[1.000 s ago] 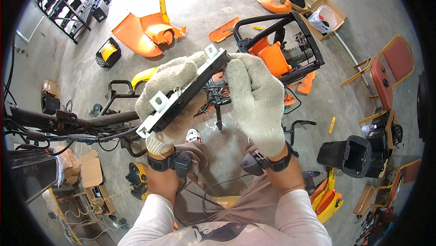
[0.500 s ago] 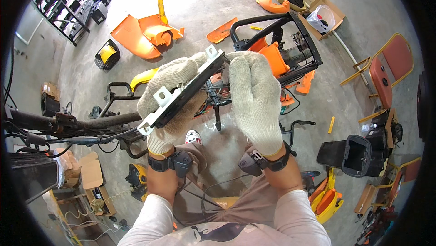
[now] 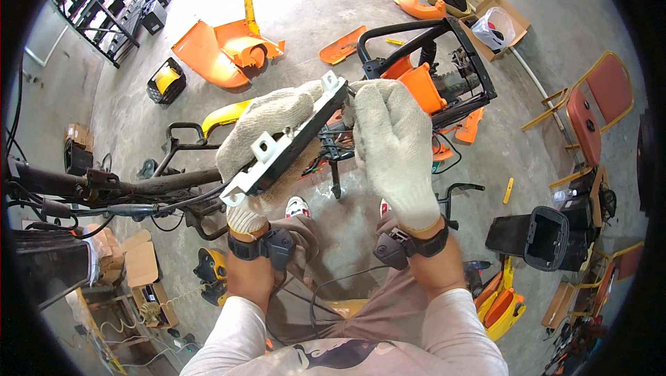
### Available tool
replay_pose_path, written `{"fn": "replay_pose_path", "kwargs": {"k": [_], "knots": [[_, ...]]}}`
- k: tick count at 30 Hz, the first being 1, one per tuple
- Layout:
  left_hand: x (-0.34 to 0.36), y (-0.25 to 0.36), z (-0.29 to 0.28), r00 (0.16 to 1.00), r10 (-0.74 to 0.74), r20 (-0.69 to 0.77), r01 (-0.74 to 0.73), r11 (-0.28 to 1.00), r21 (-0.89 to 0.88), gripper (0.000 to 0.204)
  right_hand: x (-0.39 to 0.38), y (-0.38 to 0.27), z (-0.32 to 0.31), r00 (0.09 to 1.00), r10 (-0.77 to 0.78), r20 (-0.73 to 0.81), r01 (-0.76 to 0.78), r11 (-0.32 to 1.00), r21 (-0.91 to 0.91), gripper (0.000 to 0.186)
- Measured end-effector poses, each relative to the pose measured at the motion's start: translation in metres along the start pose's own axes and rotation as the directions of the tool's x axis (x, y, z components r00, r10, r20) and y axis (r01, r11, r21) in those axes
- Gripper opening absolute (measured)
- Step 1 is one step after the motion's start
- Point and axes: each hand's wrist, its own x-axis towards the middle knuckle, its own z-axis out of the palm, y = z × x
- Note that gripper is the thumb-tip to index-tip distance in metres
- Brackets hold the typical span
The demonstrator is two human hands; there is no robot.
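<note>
My left hand (image 3: 267, 126), in a knitted cream work glove, is closed around a long narrow black-and-white part with mounting tabs (image 3: 295, 141). The part is tilted, its upper end toward my right hand (image 3: 392, 133). That hand, gloved alike, is closed at the part's upper end, beside a short dark piece like a cable. Its fingertips are turned away, so what they grip is hidden. Behind and below the hands is a partly stripped vehicle with a black tube frame (image 3: 400, 27), an orange body panel (image 3: 422, 88) and loose wiring.
A dark steering column with cables (image 3: 139, 189) reaches in from the left. Orange fairings (image 3: 215, 57) and a black basket (image 3: 166, 81) lie on the concrete floor. To the right are a red chair (image 3: 586, 123), a black bin (image 3: 544, 237) and a yellow strip (image 3: 508, 191).
The black-and-white part and both hands have shifted slightly right in view. The part is turned a little, and a second shoe now shows below my right hand.
</note>
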Motion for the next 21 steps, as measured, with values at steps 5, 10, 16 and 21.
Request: {"fn": "replay_pose_path", "kwargs": {"k": [5,10,16,21], "knots": [[-0.005,-0.003,0.000,0.999,-0.051,-0.013,0.049,0.994,-0.096,0.044,0.003,0.004,0.006,1.000,-0.008,0.007,0.007,1.000,0.014,0.022],[-0.006,0.001,-0.001,0.997,-0.074,0.009,0.074,0.994,-0.075,0.046,-0.002,0.002,0.009,0.985,-0.172,-0.014,0.168,0.975,-0.145,0.020],[0.004,0.000,-0.003,1.000,0.004,-0.004,-0.004,0.998,-0.059,0.044,-0.003,0.008,0.008,0.997,-0.070,-0.017,0.069,0.996,-0.056,0.021],[0.009,0.004,-0.001,0.999,0.014,0.052,-0.013,1.000,-0.017,0.041,0.000,0.012,0.004,0.999,-0.035,-0.002,0.035,0.999,-0.005,0.024]]}}
